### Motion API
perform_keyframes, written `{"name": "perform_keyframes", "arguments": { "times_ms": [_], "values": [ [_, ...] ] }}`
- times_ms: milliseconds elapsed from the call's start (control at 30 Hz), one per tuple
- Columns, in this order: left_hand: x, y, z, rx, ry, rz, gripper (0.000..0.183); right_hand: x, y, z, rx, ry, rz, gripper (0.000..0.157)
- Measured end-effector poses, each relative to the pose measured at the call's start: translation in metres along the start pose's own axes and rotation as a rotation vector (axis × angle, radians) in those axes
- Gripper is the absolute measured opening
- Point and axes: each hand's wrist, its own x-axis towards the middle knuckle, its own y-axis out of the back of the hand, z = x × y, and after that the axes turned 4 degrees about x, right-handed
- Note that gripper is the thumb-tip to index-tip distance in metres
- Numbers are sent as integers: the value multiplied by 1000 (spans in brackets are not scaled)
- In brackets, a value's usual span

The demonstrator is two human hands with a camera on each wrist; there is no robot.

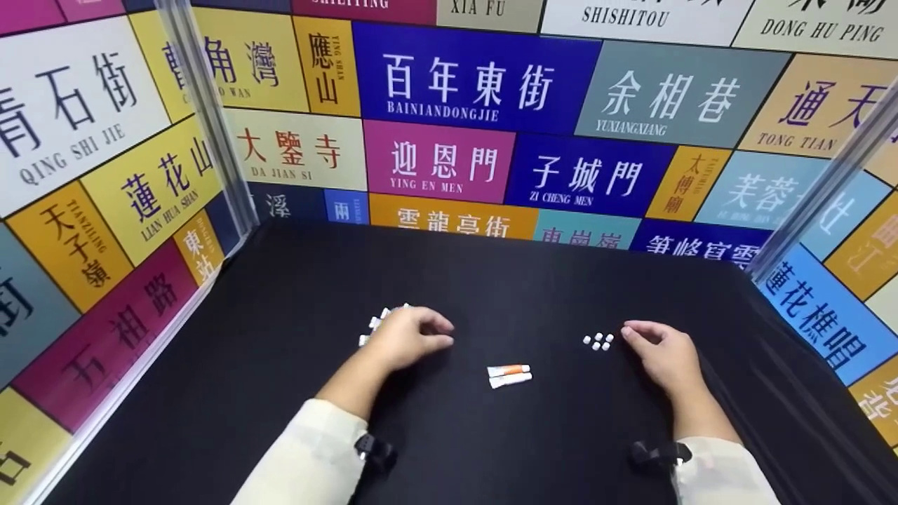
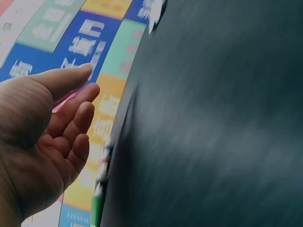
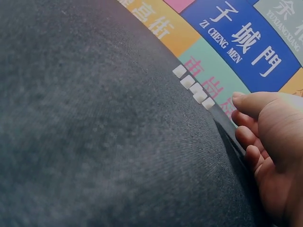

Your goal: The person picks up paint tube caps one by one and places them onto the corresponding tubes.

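My left hand (image 1: pixel 405 340) is above the left side of the black table, fingers loosely curled and nothing seen between them. Beyond it several small white pieces (image 1: pixel 375 322) are partly hidden by the hand. In the left wrist view, a blurred green-and-white item (image 2: pixel 97 203) lies past the fingers. My right hand (image 1: pixel 663 358), loosely bent and holding nothing visible, hovers just right of a cluster of small white cubes (image 1: pixel 606 346). The right wrist view has these cubes (image 3: pixel 188 82) apart from the fingertips. Between the hands lie an orange-and-white tube (image 1: pixel 508 369) and a white tube (image 1: pixel 512 380), side by side.
Black cloth (image 1: pixel 477 294) covers the table. Panels printed with coloured street-name signs (image 1: pixel 477 84) enclose the back and both sides. Metal corner posts (image 1: pixel 214 112) stand where the panels meet. Each wrist wears a black strap (image 1: pixel 375 449) over a pale sleeve.
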Motion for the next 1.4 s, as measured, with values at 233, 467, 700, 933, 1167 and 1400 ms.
{"name": "perform_keyframes", "arguments": {
  "times_ms": [233,467,700,933,1167,1400],
  "values": [
    [-2,26,-29,-13,48,5,19,-1,-1,0,47,-42,23,42],
    [-8,47,-55,-33,84,-29,17,-1,0,0,63,-46,32,41],
    [-14,55,-72,14,154,-87,12,0,0,-1,97,-39,55,37],
    [-16,58,-78,42,195,-101,13,0,0,-1,97,-44,47,40],
    [-20,64,-82,61,224,-105,15,0,-1,-1,108,-54,55,38],
    [-20,67,-85,79,242,-114,15,1,-1,0,111,-54,53,41]
  ]
}}
